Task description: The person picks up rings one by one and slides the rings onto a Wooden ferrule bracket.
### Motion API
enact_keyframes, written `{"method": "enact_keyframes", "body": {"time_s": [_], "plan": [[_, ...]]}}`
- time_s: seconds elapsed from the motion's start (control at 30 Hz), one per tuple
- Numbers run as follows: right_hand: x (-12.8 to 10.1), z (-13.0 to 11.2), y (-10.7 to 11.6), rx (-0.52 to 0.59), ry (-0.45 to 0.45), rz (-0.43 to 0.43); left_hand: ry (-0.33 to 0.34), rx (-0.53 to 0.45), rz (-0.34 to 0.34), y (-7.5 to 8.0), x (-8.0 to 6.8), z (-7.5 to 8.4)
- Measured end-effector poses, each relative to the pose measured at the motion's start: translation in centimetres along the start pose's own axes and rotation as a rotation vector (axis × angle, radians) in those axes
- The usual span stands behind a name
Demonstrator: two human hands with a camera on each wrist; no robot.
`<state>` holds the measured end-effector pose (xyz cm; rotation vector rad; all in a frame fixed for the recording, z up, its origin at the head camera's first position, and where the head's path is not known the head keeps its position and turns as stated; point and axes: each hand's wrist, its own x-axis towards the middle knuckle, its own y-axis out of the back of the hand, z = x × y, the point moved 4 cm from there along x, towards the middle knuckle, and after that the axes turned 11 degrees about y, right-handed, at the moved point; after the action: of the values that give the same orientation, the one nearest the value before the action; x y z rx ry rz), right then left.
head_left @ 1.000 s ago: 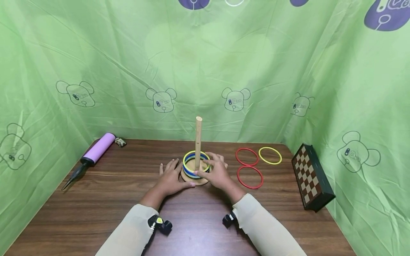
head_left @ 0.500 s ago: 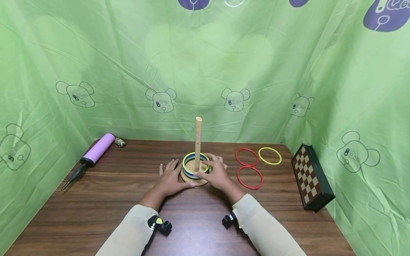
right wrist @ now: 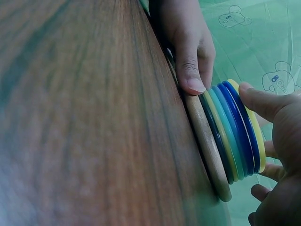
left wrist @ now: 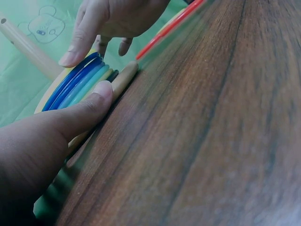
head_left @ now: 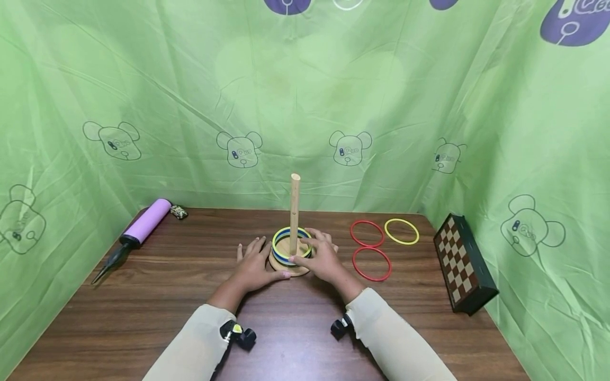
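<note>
Rings (head_left: 292, 244) in blue, teal and yellow lie stacked round the wooden peg (head_left: 295, 207), which stands upright on its round wooden base (head_left: 288, 267) in the middle of the frame, on the brown surface (head_left: 157, 296). My left hand (head_left: 254, 267) lies flat on the surface just left of the base, fingers straight and relaxed, gripping nothing; in the left wrist view my thumb (left wrist: 89, 106) presses against the edge of the base. My right hand (head_left: 321, 256) sits on the right side of the stack, fingers loosely spread over it, and in the right wrist view my thumb (right wrist: 261, 101) touches the top rings at their near edge; whether the fingers pinch a ring I cannot tell, they seem only to rest there.

To the right of the stack, three loose hoops lie flat on the surface: a red hoop (head_left: 367, 233) behind, a second red hoop (head_left: 371, 263) nearer to me and touching the first, and a yellow hoop (head_left: 402, 231) just beside them further right. At the right edge of the frame a folded chessboard (head_left: 464, 263) lies against the green cloth (head_left: 305, 95). In the left part of the frame a purple hand pump (head_left: 138, 227) lies at an angle, with a small toy car (head_left: 179, 211) just beyond its top end
</note>
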<state>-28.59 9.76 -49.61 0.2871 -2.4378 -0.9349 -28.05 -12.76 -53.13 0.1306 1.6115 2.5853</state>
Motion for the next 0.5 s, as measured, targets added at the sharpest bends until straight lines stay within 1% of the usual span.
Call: {"method": "enact_keyframes", "body": {"time_s": [0.27, 0.5], "plan": [[-0.05, -0.07, 0.03, 0.012, -0.003, 0.0, 0.004, -0.005, -0.003, 0.14, -0.12, 0.11], [-0.07, -0.08, 0.16, 0.032, 0.005, 0.013, -0.004, -0.001, 0.014, -0.1, 0.05, -0.07]]}}
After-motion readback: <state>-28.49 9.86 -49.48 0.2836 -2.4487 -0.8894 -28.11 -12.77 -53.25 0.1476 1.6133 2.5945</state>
